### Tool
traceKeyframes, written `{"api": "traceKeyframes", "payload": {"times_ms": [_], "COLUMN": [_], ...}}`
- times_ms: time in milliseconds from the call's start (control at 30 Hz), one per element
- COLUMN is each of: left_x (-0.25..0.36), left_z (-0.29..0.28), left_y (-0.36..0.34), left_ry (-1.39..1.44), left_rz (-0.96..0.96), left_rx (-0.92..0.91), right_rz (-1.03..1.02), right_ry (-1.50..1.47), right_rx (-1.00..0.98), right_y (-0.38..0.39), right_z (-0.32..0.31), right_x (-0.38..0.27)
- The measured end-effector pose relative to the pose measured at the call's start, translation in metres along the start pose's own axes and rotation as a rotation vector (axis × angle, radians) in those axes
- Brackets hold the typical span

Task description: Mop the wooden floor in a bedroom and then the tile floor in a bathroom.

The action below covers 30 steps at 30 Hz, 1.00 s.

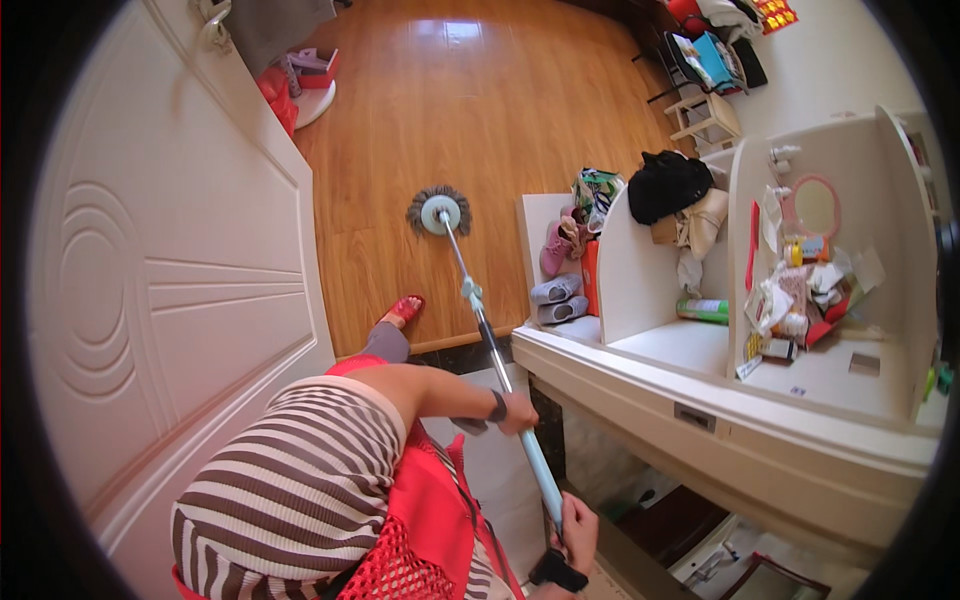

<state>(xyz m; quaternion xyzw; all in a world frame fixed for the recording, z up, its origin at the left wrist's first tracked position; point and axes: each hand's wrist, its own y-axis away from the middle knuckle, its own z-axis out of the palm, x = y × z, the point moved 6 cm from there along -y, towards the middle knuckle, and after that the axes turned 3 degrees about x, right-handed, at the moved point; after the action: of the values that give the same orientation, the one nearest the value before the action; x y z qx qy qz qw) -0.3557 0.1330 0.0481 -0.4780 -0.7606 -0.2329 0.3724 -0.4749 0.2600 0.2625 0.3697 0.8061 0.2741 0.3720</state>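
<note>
A round spin mop with a grey fringe [440,210] rests on the wooden floor ahead, its long pole slanting back toward me. My left hand [518,412] is closed around the light-blue lower grip of the pole. Nearer to me, my right hand [578,527] wraps round the pole's end; a black band circles that wrist. Part of the pole between is metal, with a light-blue joint [471,289] farther up. My foot in a red slipper [405,309] stands on the floor left of the pole.
A white panelled door [190,290] stands along the left. To the right is a white cabinet [640,385] with shoes [558,300], a black bag [668,188] and cluttered small items on its compartments. A wooden stool [705,118] and a loaded chair stand at the far right.
</note>
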Motion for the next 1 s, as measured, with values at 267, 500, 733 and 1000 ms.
{"api": "traceKeyframes", "payload": {"times_ms": [267, 500, 733, 1000], "left_x": [-0.229, -0.309, -0.293, -0.136], "left_z": [-0.157, -0.321, -0.256, -0.064], "left_y": [0.065, 0.102, 0.089, 0.017], "left_ry": [-0.390, -0.921, -0.785, -0.280], "left_rz": [-0.298, -0.880, -0.752, -0.398], "left_rx": [0.247, 0.251, 0.012, -0.192], "right_rz": [-0.292, -0.589, -0.512, -0.162], "right_ry": [0.028, 0.000, 0.069, 0.000], "right_rx": [-0.322, -0.328, -0.329, -0.236], "right_y": [-0.121, -0.192, -0.162, -0.067], "right_z": [0.156, 0.233, 0.217, 0.099], "right_x": [-0.188, -0.336, -0.273, -0.066]}}
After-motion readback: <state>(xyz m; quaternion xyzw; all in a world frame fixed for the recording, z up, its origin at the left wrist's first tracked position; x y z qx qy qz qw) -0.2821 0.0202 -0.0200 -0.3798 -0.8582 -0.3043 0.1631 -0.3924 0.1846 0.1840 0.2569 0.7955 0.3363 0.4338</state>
